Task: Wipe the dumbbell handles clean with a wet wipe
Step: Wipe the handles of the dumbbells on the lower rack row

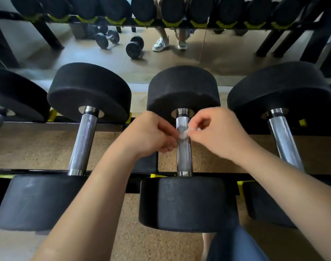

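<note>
- A gym with a wall mirror (179,61) behind a black dumbbell rack (48,126). Dumbbell heads sit on its back and front rails, so the handles bridge the open gap between.
- The middle dumbbell (185,204) lies front to back, its knurled handle (184,157) bare between the rails.
- The left hand (151,134) and right hand (217,136) meet over the handle's far half, nearer the back rail, fingers curled.
- Both pinch a small white wet wipe (183,135) at the handle, probably readying it to wrap around. Whether it touches the metal is unclear.
- The neighbouring handles (83,140) stand well apart on either side, leaving the wrists room.
</note>
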Available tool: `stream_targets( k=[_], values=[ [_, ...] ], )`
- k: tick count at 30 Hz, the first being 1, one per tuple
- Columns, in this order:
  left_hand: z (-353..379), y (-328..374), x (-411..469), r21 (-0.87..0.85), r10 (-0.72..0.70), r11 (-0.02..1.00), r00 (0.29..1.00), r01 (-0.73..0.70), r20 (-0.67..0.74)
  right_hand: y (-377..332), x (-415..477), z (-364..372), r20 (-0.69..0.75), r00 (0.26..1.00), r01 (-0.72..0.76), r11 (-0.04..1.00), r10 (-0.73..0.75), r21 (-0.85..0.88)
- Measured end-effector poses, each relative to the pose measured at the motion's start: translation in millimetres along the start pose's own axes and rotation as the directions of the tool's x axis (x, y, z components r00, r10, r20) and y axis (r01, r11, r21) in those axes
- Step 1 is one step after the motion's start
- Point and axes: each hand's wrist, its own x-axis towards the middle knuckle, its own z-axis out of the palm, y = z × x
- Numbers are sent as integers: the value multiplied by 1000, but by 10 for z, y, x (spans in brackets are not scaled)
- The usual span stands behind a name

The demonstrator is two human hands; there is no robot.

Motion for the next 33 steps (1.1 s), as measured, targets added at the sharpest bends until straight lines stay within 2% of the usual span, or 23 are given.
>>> stream_targets(
  k=[1,3,8,10,11,12,13,14,15,17,20,25,28,30,33],
  values=[
    [-2,-28,14,33,4,999,1000,-4,-17,13,9,-23,-4,997,-74,987,76,139],
    [17,-87,45,120,7,993,1000,-3,-26,-2,6,-33,81,983,-184,912,166,367],
    [82,-115,81,216,24,976,999,-19,-22,28,6,32,153,961,-275,840,230,468],
    [56,-92,108,196,67,979,997,-56,-45,28,9,16,229,930,-366,675,287,641],
    [39,-76,114,151,80,986,996,-74,-35,29,8,21,256,919,-391,624,298,677],
    [25,-64,117,88,86,992,996,-85,-9,35,3,45,247,924,-381,667,291,641],
    [17,-54,118,32,94,995,995,-95,22,58,-6,74,191,947,-320,799,258,510],
    [16,-47,114,0,103,995,994,-103,42,81,-19,100,109,977,-208,926,183,316],
    [24,-52,115,-5,109,994,993,-109,37,88,-33,115,39,996,-78,990,74,120],
    [49,-92,139,23,119,993,992,-118,-30,81,-58,80,20,994,113,987,-111,-116],
    [73,-131,170,73,124,990,989,-118,-77,34,-54,4,208,961,227,948,-181,-222],
    [9,-147,131,54,115,992,993,-117,36,48,4,23,241,918,368,904,-315,-219],
    [-15,-192,89,59,108,991,987,-116,123,66,-75,0,354,872,428,877,-337,-218],
    [29,-224,83,84,84,992,988,-95,128,48,62,29,326,869,458,856,-373,-241],
    [126,-234,87,148,79,985,995,-86,57,58,169,87,264,882,459,840,-391,-289]
  ],
)
